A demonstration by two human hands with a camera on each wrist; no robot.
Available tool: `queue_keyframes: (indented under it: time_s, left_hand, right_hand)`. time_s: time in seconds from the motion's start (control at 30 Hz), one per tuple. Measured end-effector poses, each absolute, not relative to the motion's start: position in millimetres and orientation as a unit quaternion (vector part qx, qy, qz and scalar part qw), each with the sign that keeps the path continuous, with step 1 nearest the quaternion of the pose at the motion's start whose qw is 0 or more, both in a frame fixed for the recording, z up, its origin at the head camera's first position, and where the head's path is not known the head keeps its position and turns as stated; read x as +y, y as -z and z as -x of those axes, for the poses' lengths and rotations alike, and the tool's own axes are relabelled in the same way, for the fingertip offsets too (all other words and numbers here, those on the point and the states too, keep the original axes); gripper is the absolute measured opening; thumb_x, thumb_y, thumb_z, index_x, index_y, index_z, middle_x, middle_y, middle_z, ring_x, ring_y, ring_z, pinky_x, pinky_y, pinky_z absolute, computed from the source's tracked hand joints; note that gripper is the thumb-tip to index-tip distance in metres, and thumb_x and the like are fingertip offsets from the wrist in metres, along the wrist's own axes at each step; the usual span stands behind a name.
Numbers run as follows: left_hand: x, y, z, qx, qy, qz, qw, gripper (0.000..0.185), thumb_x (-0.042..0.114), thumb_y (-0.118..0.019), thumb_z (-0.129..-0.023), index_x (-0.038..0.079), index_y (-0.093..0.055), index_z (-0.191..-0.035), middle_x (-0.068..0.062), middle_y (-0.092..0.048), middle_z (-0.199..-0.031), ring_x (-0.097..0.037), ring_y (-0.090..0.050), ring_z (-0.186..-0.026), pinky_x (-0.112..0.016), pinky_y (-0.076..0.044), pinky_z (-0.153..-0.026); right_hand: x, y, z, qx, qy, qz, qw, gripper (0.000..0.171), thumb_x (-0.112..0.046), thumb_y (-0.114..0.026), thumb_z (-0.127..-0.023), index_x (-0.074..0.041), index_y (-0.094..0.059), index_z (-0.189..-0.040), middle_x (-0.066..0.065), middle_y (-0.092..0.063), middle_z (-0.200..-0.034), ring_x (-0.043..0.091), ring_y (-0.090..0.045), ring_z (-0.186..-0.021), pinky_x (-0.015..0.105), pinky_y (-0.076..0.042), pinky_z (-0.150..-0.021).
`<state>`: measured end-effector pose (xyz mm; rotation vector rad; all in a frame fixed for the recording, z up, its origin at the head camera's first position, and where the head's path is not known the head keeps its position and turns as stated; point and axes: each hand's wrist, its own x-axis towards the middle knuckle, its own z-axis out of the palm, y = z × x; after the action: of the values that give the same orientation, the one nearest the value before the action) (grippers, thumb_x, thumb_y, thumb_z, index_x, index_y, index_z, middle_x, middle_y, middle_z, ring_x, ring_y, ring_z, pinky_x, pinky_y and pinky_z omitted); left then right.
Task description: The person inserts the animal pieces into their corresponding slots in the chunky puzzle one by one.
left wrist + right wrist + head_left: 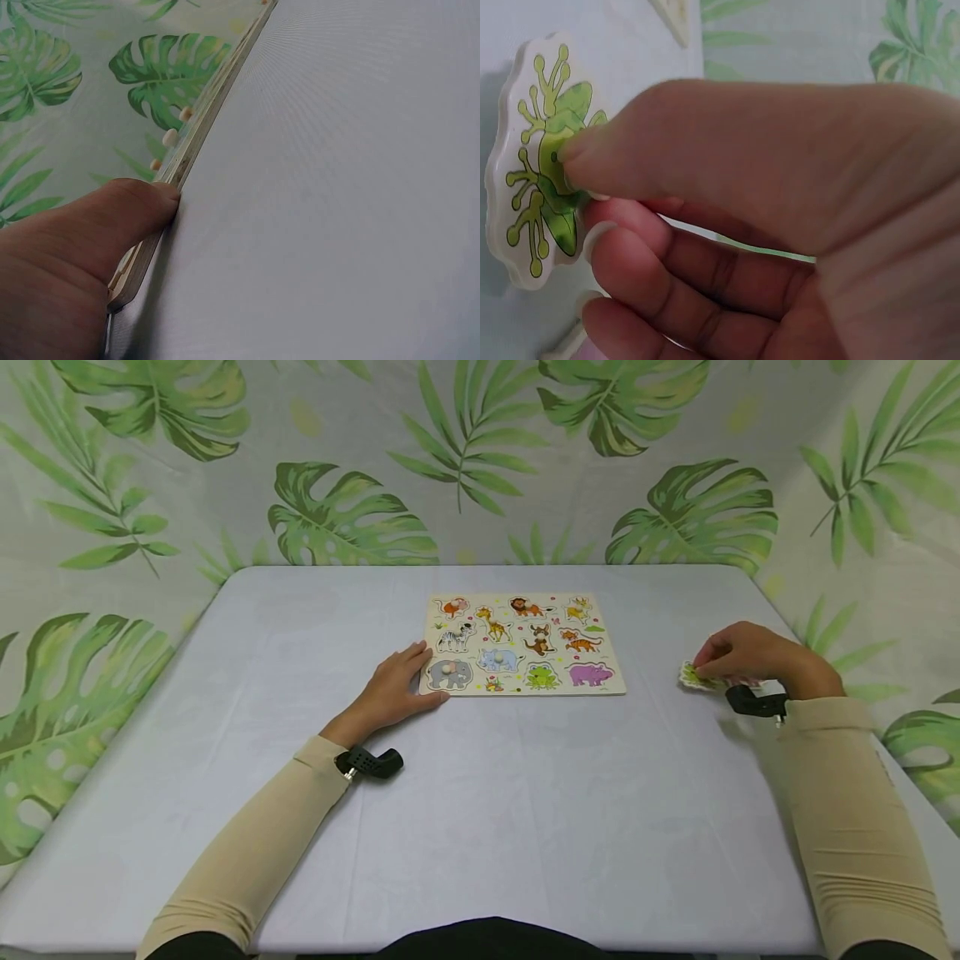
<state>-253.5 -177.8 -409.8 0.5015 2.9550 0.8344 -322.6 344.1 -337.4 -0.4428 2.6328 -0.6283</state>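
A wooden animal puzzle board [525, 691] lies flat on the white table. At its lower left corner rests my left hand [393, 687], fingers extended along the left side and thumb [142, 206] against the front edge. To the right of the board, my right hand [753, 656] pinches a frog puzzle piece [555, 120] between thumb and fingertips; the piece's knob is hidden by them. In the right wrist view the frog piece stands tilted, its printed face toward the hand. Partly hidden beneath that hand is a pinkish-purple piece [742, 682].
Knobs [170, 137] stick up from the board in the left wrist view. The grey elephant [450, 673] sits near the left hand. White cloth covers the table [525, 827], and a leaf-patterned curtain [480, 460] hangs behind it.
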Motion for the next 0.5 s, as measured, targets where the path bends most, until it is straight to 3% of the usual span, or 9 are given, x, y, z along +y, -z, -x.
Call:
queue_keyframes:
  time_s: [0.13, 0.33, 0.5]
  left_hand:
    - [-178, 410, 253, 0.949, -0.269, -0.163, 0.014, 0.083, 0.045, -0.067, -0.087, 0.002, -0.033, -0.150, -0.012, -0.023, -0.158, -0.030, -0.017, -0.146, -0.046, -0.011, -0.119]
    - [-179, 410, 254, 0.949, -0.266, -0.167, 0.010, 0.084, 0.045, -0.067, -0.087, 0.002, -0.033, -0.149, -0.013, -0.024, -0.158, -0.031, -0.017, -0.146, -0.046, -0.012, -0.118]
    - [-180, 412, 256, 0.950, -0.263, -0.168, 0.010, 0.083, 0.045, -0.067, -0.087, 0.002, -0.033, -0.149, -0.013, -0.023, -0.158, -0.029, -0.017, -0.146, -0.045, -0.011, -0.119]
  right_hand:
    - [336, 334, 320, 0.940, 0.227, 0.170, 0.190, 0.023, -0.022, -0.072, -0.088, -0.002, -0.071, -0.098, 0.005, -0.065, -0.080, 0.015, -0.050, -0.054, 0.029, -0.044, -0.046]
    - [320, 329, 319, 0.938, 0.226, 0.202, 0.171, 0.017, -0.019, -0.073, -0.087, -0.004, -0.072, -0.095, 0.004, -0.070, -0.085, 0.012, -0.059, -0.075, 0.023, -0.048, -0.067]
    - [305, 324, 315, 0.935, 0.220, 0.226, 0.162, 0.015, -0.018, -0.073, -0.087, -0.005, -0.072, -0.093, 0.003, -0.070, -0.085, 0.014, -0.060, -0.078, 0.023, -0.049, -0.071]
